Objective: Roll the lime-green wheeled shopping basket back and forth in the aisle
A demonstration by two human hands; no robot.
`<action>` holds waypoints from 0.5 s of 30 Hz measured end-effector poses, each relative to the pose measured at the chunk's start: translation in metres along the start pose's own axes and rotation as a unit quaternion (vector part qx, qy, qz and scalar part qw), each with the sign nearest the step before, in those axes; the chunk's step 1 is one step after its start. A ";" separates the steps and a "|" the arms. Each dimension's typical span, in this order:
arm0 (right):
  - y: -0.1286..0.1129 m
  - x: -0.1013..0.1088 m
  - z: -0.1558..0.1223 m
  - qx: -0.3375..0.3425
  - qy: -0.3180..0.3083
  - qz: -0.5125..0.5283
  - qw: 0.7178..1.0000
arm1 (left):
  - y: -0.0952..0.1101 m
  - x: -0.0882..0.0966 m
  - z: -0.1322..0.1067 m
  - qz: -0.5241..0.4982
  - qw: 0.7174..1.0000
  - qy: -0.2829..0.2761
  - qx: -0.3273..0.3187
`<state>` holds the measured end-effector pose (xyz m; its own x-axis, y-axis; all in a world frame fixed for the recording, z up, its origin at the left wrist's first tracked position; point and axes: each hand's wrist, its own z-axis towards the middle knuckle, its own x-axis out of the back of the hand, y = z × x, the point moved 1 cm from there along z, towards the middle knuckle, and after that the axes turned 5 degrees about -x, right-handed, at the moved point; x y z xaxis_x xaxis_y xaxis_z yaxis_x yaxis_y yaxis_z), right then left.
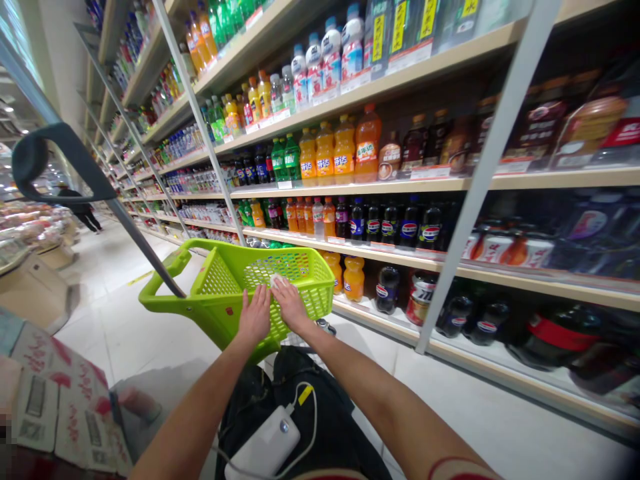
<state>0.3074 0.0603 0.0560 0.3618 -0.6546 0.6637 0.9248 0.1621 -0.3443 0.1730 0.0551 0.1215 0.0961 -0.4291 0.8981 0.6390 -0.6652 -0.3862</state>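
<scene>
A lime-green plastic shopping basket (220, 283) with perforated walls stands in front of me, and a long grey pull handle (65, 160) rises from its near left side. My left hand (255, 315) rests at the basket's near rim, with its fingers apart and holding nothing. My right hand (290, 303) lies just beside it, with its fingertips over a small white item (277, 281) at the rim. Part of that item is hidden by the fingers, so I cannot tell what it is.
Tall shelves (350, 187) of bottled drinks, including orange soda and cola, run along the right of the aisle. Printed cardboard boxes (60, 407) stand at lower left. A white power bank (265, 443) with a cable lies against my dark clothing. A person (77, 207) walks far down the aisle.
</scene>
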 end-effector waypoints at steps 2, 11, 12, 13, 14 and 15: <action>-0.001 -0.002 -0.001 0.013 -0.004 0.004 1.000 | 0.003 -0.001 0.003 -0.009 1.000 -0.018 0.008; 0.062 0.027 -0.014 -0.078 0.053 -0.010 0.996 | 0.006 -0.006 0.006 -0.013 0.999 -0.032 0.025; 0.065 0.028 -0.014 -0.090 0.057 -0.013 0.994 | 0.010 -0.007 0.007 -0.016 0.999 -0.028 0.022; 0.064 0.029 -0.015 -0.093 0.057 -0.016 0.994 | 0.014 -0.007 0.010 -0.020 0.999 -0.024 0.017; 0.061 0.027 -0.015 -0.087 0.053 -0.018 0.995 | 0.018 -0.007 0.012 -0.024 0.999 -0.020 0.009; 0.056 0.025 -0.014 -0.076 0.046 -0.019 0.996 | 0.022 -0.007 0.014 -0.029 0.999 -0.018 0.000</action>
<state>0.3670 0.0422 0.0438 0.3085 -0.7238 0.6172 0.9067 0.0276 -0.4209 0.1973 0.0519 0.1095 0.0867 -0.3680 0.9258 0.6444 -0.6880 -0.3338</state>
